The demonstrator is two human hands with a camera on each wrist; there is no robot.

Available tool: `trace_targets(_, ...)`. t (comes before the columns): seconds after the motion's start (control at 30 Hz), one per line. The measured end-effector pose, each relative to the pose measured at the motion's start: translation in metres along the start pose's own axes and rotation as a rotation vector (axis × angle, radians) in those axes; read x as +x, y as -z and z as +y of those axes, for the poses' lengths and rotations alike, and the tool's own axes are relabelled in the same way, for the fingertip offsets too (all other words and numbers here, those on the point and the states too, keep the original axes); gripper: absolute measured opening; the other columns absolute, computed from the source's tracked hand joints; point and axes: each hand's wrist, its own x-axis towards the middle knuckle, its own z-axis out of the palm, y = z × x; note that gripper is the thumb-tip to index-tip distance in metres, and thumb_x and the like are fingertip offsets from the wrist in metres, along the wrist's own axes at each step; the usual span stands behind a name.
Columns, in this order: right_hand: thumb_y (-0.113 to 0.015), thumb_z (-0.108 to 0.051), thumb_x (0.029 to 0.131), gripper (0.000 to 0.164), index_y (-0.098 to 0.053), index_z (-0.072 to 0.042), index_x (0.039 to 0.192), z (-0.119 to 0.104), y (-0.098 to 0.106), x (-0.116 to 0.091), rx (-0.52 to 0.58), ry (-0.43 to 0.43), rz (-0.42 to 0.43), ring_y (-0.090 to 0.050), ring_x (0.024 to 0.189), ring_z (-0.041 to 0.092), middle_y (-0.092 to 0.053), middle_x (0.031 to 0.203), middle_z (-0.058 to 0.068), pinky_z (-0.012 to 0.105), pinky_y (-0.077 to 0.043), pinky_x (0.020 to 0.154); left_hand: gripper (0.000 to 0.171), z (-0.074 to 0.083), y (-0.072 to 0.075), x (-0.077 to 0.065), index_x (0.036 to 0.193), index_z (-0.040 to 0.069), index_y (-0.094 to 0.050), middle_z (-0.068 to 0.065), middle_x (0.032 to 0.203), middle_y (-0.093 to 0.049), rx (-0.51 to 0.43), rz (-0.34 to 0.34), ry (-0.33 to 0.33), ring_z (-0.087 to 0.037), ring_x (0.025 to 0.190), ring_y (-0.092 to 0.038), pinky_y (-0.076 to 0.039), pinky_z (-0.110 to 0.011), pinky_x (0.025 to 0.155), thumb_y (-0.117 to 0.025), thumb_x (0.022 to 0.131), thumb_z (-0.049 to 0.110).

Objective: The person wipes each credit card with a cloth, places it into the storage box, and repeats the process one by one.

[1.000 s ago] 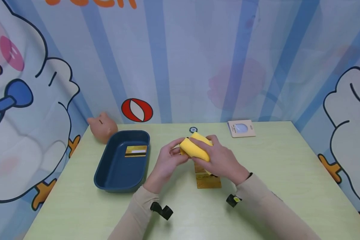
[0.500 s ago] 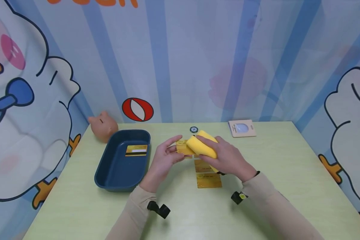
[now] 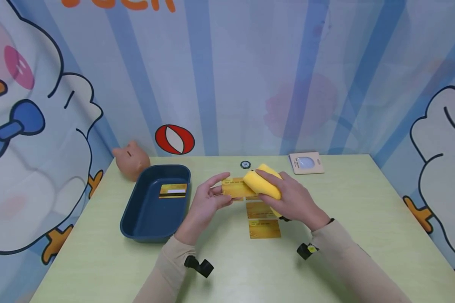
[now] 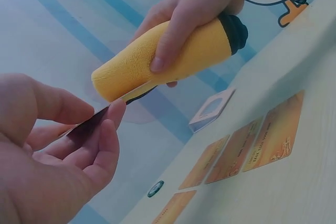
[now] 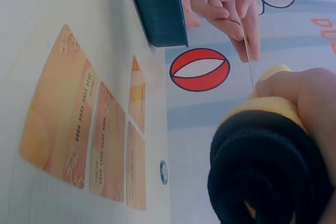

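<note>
My left hand (image 3: 204,204) pinches a gold bank card (image 3: 233,187) by its left end, raised over the table. In my right hand (image 3: 297,202) is a rolled yellow cloth (image 3: 263,185), whose far end in the right wrist view shows a dark, layered roll (image 5: 262,161). The cloth touches the card's right part and hides some of it. From the left wrist side, the card (image 4: 86,129) appears nearly edge-on, running from the thumb and fingers up to the cloth (image 4: 184,51). Below the hands, several gold cards (image 3: 264,229) lie on the table.
A dark blue tray (image 3: 127,227) with one gold card (image 3: 172,190) in it stands at the left. Behind it sits a pink piggy bank (image 3: 132,161). Near the back edge lie a small round chip (image 3: 245,164) and a pale flat package (image 3: 306,163).
My right hand and the cloth have slid rightward along the card, uncovering more of its gold face. The left hand stays almost in place, and more of the cards underneath show.
</note>
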Motion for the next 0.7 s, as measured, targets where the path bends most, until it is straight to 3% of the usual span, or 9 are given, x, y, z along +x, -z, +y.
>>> trace_targets(0.1, -0.072, -0.042, 0.098, 0.067, -0.046, -0.035, 0.159, 0.002, 0.001, -0.001, -0.006, -0.013, 0.001, -0.049, 0.075, 0.019, -0.054, 0.099, 0.007, 0.034, -0.043, 0.060, 0.062, -0.002, 0.001, 0.000, 0.153, 0.018, -0.052, -0.022, 0.130, -0.071, -0.006, -0.003, 0.009, -0.040, 0.110, -0.074, -0.062, -0.030, 0.088, -0.059, 0.098, -0.009)
trace_targets(0.27, -0.072, -0.044, 0.098, 0.067, -0.046, -0.035, 0.159, 0.006, 0.003, -0.004, 0.005, -0.038, -0.002, -0.050, 0.075, 0.020, -0.054, 0.101, 0.008, 0.033, -0.044, 0.059, 0.067, -0.005, 0.001, 0.000, 0.158, 0.020, -0.046, -0.024, 0.129, -0.071, -0.028, 0.018, 0.035, -0.029, 0.100, -0.078, -0.062, -0.029, 0.085, -0.060, 0.098, -0.009)
trace_targets(0.37, -0.072, -0.043, 0.098, 0.067, -0.046, -0.034, 0.159, 0.009, 0.005, -0.005, 0.022, -0.052, -0.003, -0.050, 0.075, 0.020, -0.054, 0.100, 0.008, 0.034, -0.045, 0.058, 0.067, -0.009, 0.001, 0.001, 0.158, 0.017, -0.045, -0.025, 0.129, -0.070, -0.017, 0.049, 0.043, -0.028, 0.097, -0.078, -0.063, -0.029, 0.082, -0.060, 0.098, -0.008)
trace_targets(0.7, -0.073, -0.039, 0.097, 0.068, -0.046, -0.032, 0.159, 0.011, 0.011, -0.008, 0.064, -0.056, 0.028, -0.049, 0.074, 0.021, -0.053, 0.097, 0.008, 0.035, -0.044, 0.060, 0.034, -0.022, -0.001, 0.002, 0.135, -0.002, -0.065, -0.023, 0.126, -0.072, 0.036, 0.103, 0.045, -0.034, 0.105, -0.076, -0.064, -0.035, 0.082, -0.058, 0.102, -0.004)
